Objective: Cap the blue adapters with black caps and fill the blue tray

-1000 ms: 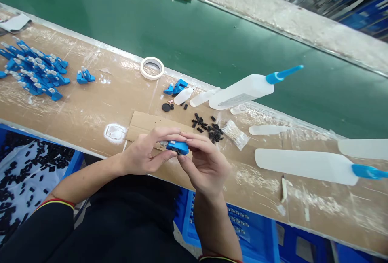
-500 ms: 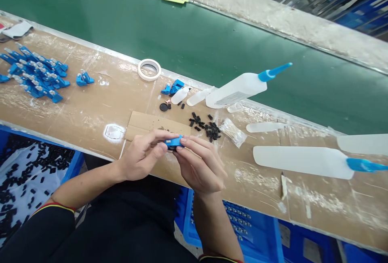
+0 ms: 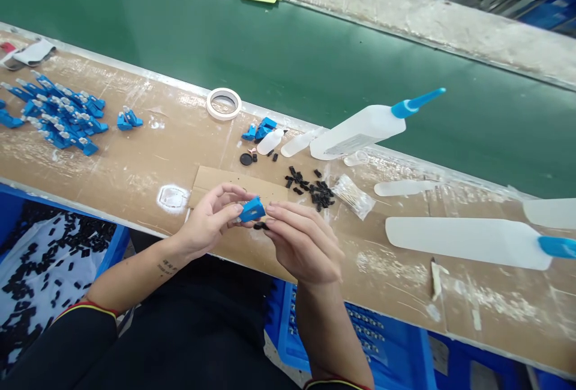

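My left hand (image 3: 209, 220) pinches a small blue plastic part (image 3: 252, 209) between thumb and fingers, just above the front of the bench. Close by on the right, my right hand (image 3: 308, 240) grips a small black piece (image 3: 260, 226) at its fingertips, slightly below the blue part. Whether the two pieces touch I cannot tell. Beneath both hands lies a flat piece of cardboard (image 3: 216, 181). Loose black pieces (image 3: 321, 194) are heaped to the right of it, beside a bag of cotton swabs (image 3: 353, 195).
A pile of blue parts (image 3: 63, 115) covers the bench's left end. A tape roll (image 3: 224, 104) and white bottles, one large bottle (image 3: 360, 132) among them, stand or lie farther back and right. Behind runs a green belt (image 3: 315, 48). Blue bins (image 3: 117, 252) sit below the front edge.
The blue part has turned and tilted in my left hand. My right fingers have drawn away from it, with the black piece now showing in them. The view has shifted slightly.
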A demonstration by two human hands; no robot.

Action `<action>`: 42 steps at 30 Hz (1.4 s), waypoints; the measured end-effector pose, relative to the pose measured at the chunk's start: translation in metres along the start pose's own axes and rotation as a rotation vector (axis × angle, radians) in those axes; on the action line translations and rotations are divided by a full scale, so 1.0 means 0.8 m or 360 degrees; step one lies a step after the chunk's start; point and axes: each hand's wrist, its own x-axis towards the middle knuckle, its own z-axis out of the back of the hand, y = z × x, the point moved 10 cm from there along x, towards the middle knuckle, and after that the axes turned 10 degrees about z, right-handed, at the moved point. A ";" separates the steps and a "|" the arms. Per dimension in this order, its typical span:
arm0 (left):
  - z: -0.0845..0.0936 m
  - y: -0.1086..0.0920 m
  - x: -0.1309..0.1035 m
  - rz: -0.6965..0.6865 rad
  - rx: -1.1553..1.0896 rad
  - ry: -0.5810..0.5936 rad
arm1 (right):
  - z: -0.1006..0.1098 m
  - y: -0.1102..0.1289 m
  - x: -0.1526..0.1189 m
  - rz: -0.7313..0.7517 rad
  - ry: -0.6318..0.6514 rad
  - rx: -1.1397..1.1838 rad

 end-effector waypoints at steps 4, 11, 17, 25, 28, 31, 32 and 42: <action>-0.001 0.010 0.003 0.0112 -0.0267 0.0095 | 0.015 -0.011 -0.021 -0.0366 -0.0458 0.0182; -0.007 -0.009 -0.005 -0.0379 0.0033 0.0217 | -0.018 -0.025 -0.048 -0.0897 -0.0573 0.0430; -0.013 -0.025 -0.015 -0.0649 0.0342 0.0227 | -0.025 -0.018 -0.042 -0.0829 -0.0474 0.0411; -0.021 -0.032 -0.020 -0.0731 0.0497 0.0185 | -0.021 -0.014 -0.036 -0.0706 -0.0320 0.0212; -0.022 -0.032 -0.021 -0.0705 0.0564 0.0152 | -0.022 -0.012 -0.033 -0.0662 -0.0246 0.0206; -0.027 -0.037 -0.028 -0.0775 0.0669 0.0156 | -0.023 -0.010 -0.033 -0.0656 -0.0183 0.0234; -0.029 -0.039 -0.032 -0.0816 0.0707 0.0163 | -0.024 -0.012 -0.034 -0.0683 -0.0185 0.0274; -0.043 -0.036 -0.055 -0.1204 0.1411 0.0133 | -0.072 -0.032 -0.062 -0.1265 -0.0312 0.1602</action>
